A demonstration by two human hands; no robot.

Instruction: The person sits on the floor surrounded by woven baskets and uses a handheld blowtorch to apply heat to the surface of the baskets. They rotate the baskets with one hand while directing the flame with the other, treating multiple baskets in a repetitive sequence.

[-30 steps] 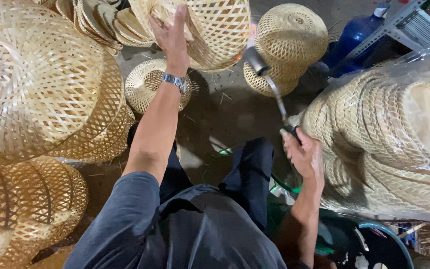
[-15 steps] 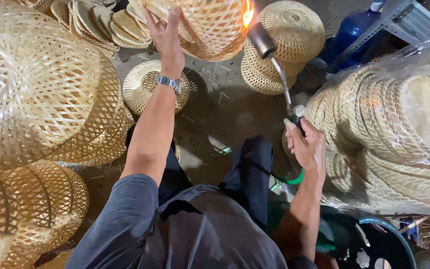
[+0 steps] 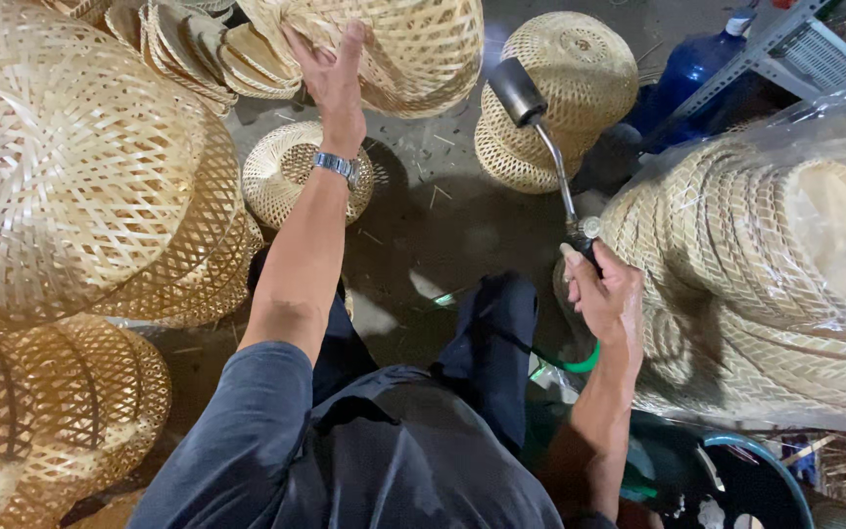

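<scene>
Head | woven stacks (image 3: 80,186) crowd left hand (image 3: 330,73) | torch (image 3: 545,147) (right hand (image 3: 607,299))

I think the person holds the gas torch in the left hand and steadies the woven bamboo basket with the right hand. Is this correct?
Not quite: the hands are swapped. In the head view, the right hand holds the gas torch, and the left hand, the one with the wristwatch, steadies the woven bamboo basket.

One gas torch (image 3: 540,137), one wristwatch (image 3: 337,167), one blue water jug (image 3: 687,78), perhaps two bagged basket stacks (image 3: 766,284).
</scene>
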